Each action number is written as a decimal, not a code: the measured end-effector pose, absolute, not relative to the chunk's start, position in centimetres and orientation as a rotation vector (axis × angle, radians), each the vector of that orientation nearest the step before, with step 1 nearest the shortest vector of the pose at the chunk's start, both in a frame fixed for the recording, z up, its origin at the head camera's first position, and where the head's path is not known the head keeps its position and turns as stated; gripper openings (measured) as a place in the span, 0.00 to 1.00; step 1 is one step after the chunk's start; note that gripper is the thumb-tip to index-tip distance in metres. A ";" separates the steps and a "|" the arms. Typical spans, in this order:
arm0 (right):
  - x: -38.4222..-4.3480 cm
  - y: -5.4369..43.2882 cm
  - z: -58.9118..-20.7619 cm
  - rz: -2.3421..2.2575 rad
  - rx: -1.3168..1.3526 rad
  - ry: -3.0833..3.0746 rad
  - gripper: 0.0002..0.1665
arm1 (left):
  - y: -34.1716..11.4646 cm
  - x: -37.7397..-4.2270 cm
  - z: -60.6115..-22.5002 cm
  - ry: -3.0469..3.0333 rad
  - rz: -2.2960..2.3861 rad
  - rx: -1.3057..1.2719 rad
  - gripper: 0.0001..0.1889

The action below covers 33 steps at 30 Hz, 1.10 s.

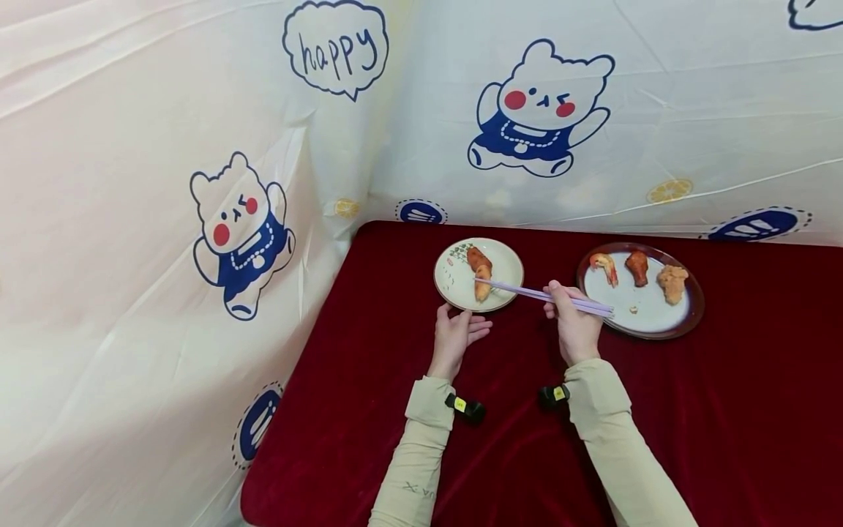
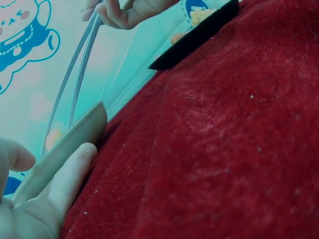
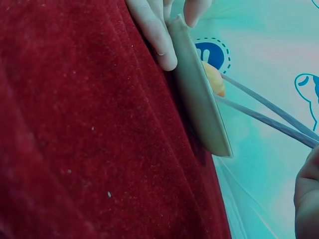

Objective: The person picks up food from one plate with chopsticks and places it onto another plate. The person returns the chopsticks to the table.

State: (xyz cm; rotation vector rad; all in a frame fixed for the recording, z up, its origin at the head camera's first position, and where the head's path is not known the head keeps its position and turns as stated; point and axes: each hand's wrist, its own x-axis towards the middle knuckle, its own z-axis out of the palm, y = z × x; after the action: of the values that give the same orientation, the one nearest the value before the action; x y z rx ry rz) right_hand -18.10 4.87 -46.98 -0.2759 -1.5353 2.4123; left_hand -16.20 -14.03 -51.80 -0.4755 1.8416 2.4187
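Note:
My right hand (image 1: 578, 329) holds a pair of light purple chopsticks (image 1: 527, 292). Their tips reach the lower of two browned, elongated food pieces (image 1: 484, 284) on a small white plate (image 1: 508, 263) with a leaf pattern. In the right wrist view, the two chopsticks (image 3: 269, 118) spread apart toward the hand, and their tips meet a yellow-orange part of the food (image 3: 213, 79). My left hand (image 1: 453, 340) is at the near rim of this plate. Its fingers stretch along the plate's underside in the left wrist view, with the thumb (image 2: 20, 155) above the rim.
To the right, a larger brown-rimmed plate (image 1: 695, 307) bears a shrimp (image 1: 604, 268), a drumstick (image 1: 637, 268), a fried chicken piece (image 1: 672, 284) and a small crumb. Dark red cloth (image 1: 369, 380) covers the table. White printed curtains (image 1: 421, 132) stand behind and at the left.

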 end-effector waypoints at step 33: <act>-17.0 9.1 -44.9 2.543 -0.249 -0.950 0.07 | -13.9 -16.3 -51.8 1.838 2.429 -0.484 0.31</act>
State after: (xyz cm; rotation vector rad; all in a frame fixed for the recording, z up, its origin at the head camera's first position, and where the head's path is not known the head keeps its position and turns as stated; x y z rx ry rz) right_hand -16.96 9.14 -44.90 -0.2491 -0.9496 2.5427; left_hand -16.31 -13.87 -51.80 -0.4840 1.8384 2.4288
